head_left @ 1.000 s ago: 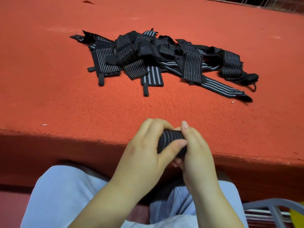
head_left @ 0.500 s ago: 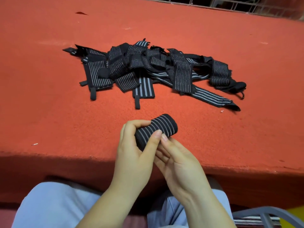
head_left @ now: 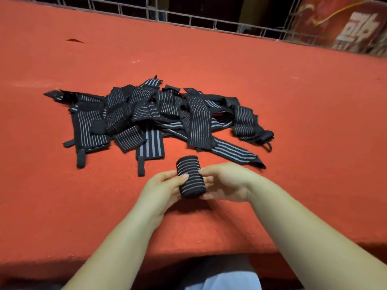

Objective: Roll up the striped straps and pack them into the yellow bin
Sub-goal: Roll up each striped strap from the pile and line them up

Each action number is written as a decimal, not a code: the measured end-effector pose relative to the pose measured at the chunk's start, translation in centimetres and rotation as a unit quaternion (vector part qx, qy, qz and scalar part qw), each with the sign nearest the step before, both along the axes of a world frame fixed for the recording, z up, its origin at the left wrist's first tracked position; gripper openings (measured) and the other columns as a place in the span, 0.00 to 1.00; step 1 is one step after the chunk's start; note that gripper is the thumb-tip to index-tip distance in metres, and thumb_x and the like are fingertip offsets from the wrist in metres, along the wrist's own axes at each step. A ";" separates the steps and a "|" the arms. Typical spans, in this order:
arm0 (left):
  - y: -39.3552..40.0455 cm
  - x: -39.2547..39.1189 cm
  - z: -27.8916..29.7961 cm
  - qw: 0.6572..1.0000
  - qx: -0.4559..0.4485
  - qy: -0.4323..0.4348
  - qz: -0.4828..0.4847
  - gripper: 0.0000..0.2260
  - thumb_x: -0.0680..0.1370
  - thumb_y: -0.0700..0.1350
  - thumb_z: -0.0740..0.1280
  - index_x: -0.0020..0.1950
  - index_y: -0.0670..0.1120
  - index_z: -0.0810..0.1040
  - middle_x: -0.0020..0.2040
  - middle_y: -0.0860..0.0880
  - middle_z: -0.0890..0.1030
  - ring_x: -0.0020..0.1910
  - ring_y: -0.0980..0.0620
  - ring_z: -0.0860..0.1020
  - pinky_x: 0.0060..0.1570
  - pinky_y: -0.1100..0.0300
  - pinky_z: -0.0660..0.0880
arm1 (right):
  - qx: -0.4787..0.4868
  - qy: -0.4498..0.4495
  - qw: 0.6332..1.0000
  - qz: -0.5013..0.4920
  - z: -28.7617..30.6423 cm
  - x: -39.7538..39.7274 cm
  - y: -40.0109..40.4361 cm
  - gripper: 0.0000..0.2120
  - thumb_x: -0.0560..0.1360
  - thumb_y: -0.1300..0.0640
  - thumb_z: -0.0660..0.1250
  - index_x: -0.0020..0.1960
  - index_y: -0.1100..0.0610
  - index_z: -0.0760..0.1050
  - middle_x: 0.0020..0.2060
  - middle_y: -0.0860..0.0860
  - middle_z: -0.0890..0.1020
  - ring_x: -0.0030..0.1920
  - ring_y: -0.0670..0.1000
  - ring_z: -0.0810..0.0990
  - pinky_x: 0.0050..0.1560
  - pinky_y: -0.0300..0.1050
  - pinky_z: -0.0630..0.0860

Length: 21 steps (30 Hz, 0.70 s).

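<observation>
A rolled black strap with thin white stripes stands between my hands just above the red table. My left hand grips its left side with thumb on the front. My right hand holds its right side, fingers curled under it. Beyond the roll lies a tangled pile of loose striped straps, spread across the middle of the table. The yellow bin is not in view.
A wire fence runs along the table's far edge, with a red banner behind it at the right. The table's front edge is just before my lap.
Both hands carried the rolled strap forward from the table's front edge over the surface toward the pile. My right hand now holds the roll's side. The view tilted up.
</observation>
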State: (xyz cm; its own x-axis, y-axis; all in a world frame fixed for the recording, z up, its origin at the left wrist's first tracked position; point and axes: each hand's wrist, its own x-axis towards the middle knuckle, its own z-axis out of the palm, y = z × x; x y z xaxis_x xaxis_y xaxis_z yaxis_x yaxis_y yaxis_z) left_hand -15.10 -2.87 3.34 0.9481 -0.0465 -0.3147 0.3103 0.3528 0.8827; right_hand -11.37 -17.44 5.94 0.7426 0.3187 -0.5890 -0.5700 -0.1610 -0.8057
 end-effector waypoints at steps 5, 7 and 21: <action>-3.7 1.4 -0.8 0.998 -0.030 0.050 -0.028 0.04 0.77 0.35 0.64 0.51 0.40 0.76 0.35 0.48 0.84 0.32 0.55 0.82 0.36 0.65 0.80 | -0.088 0.014 0.994 0.061 0.1 1.9 -4.4 0.09 0.80 0.53 0.58 0.47 0.54 0.74 0.36 0.50 0.77 0.36 0.46 0.76 0.42 0.40 0.75; -5.6 1.7 -0.9 0.997 -0.041 0.060 -0.030 0.03 0.76 0.34 0.64 0.48 0.40 0.75 0.34 0.48 0.83 0.31 0.55 0.82 0.35 0.64 0.80 | -0.119 -0.003 0.990 0.071 0.5 2.1 -6.4 0.07 0.79 0.53 0.60 0.46 0.55 0.73 0.35 0.50 0.76 0.35 0.46 0.74 0.39 0.40 0.74; -23.7 4.5 -1.8 0.982 -0.004 0.102 -0.160 0.06 0.77 0.37 0.66 0.42 0.44 0.72 0.37 0.48 0.76 0.34 0.56 0.76 0.34 0.67 0.77 | -0.231 0.045 0.972 0.004 2.2 2.0 -24.9 0.03 0.78 0.59 0.62 0.46 0.57 0.73 0.40 0.52 0.78 0.38 0.50 0.76 0.41 0.43 0.72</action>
